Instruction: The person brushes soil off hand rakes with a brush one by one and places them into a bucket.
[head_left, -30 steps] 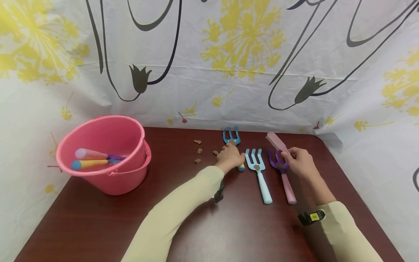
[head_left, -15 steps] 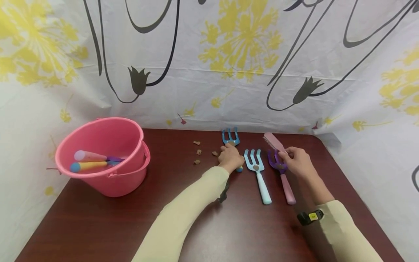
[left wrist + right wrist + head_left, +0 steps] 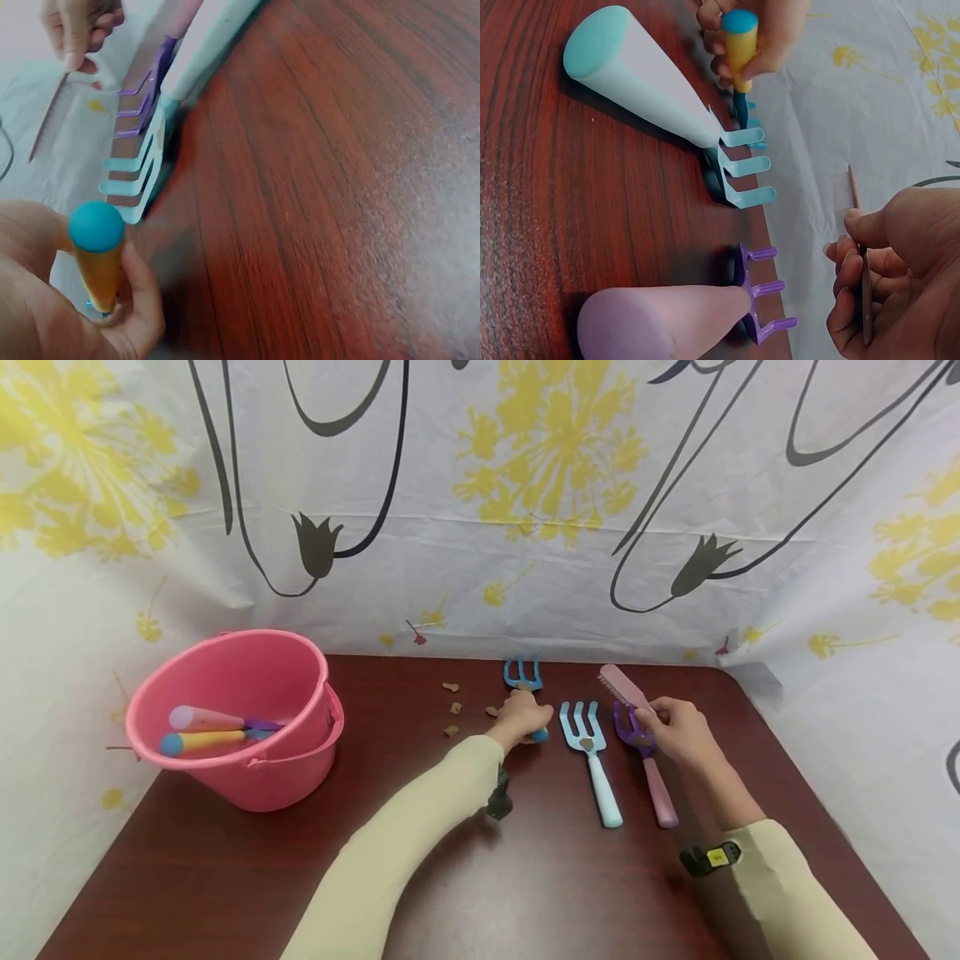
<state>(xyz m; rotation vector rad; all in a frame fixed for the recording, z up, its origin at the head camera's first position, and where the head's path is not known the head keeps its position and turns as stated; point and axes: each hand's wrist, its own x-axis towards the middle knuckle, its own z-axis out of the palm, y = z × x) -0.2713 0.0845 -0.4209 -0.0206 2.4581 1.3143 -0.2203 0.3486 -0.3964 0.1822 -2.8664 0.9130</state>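
Gripping on both sides

The left hand (image 3: pixel 521 717) grips a yellow-handled blue three-tined fork (image 3: pixel 739 60); the right hand (image 3: pixel 684 731) pinches a slim pink bristled brush (image 3: pixel 627 687); between the hands lie a pale-blue three-tined fork (image 3: pixel 597 772) and a pink-handled purple three-tined fork (image 3: pixel 657 782)

- The right hand (image 3: pixel 904 259) is gripping a thin brush (image 3: pixel 865 289)
- The left hand (image 3: pixel 775 37) is holding a yellow-handled fork (image 3: pixel 740 61)
- A pale-blue fork (image 3: pixel 660 94) and a purple-tined fork (image 3: pixel 686 316) are lying on the table (image 3: pixel 532 232)
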